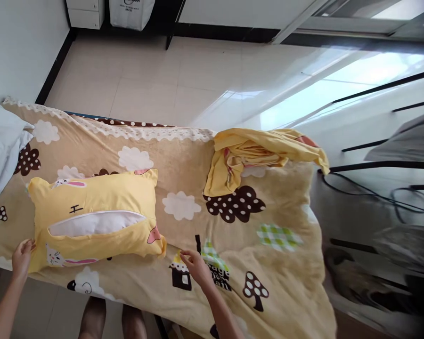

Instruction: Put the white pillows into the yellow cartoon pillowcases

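A pillow in a yellow pillowcase [102, 193] with rabbit prints lies on the bed's left half. Through a long slit in the case, the white inner pillow [95, 223] shows. At the near left corner, my left hand [22, 259] is closed, pinching the yellow fabric. My right hand [197, 268] hovers over the blanket just right of the pillow's near right corner, apart from it. Its fingers are stretched out loosely and hold nothing. Beneath everything is a beige blanket [183, 165] printed with clouds, mushrooms and a sheep.
A crumpled yellow cloth [257, 150] lies at the far right of the bed. White bedding [3, 146] is bunched at the left edge. Beyond the bed are a tiled floor [141, 80] and a white bag [131, 13]. Black rails [381, 165] and cables stand at the right.
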`<state>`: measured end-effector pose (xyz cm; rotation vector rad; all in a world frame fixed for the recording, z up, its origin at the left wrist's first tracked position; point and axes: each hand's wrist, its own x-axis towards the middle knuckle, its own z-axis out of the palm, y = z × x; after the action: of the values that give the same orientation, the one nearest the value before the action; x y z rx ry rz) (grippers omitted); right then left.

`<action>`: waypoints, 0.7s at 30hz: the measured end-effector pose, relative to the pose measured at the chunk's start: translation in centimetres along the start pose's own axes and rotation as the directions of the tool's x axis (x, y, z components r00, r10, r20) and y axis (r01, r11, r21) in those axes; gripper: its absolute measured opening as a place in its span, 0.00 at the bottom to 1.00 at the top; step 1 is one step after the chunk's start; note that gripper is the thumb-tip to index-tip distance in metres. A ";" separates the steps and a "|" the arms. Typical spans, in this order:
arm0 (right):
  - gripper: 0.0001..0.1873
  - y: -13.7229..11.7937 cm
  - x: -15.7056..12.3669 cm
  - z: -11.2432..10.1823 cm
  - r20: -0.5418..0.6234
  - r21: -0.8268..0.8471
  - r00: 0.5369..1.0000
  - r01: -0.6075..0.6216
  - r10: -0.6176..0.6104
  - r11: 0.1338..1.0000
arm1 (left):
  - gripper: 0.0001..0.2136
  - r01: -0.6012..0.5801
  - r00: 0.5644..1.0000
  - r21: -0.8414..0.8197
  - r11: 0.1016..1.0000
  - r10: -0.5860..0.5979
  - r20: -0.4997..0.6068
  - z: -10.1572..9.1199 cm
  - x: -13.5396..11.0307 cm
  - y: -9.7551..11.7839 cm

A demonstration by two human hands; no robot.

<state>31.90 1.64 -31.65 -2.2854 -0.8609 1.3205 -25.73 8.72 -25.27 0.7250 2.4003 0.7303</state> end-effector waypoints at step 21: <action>0.18 -15.9 5.3 8.4 -0.325 -0.377 0.795 0.389 -0.513 0.841 | 0.16 -0.981 0.118 0.015 0.192 0.535 0.837 24.0 -16.2 15.5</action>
<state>21.45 17.07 -30.02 -2.2298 -1.4067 0.4902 5.78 17.87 -27.67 2.3047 1.1961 -0.1090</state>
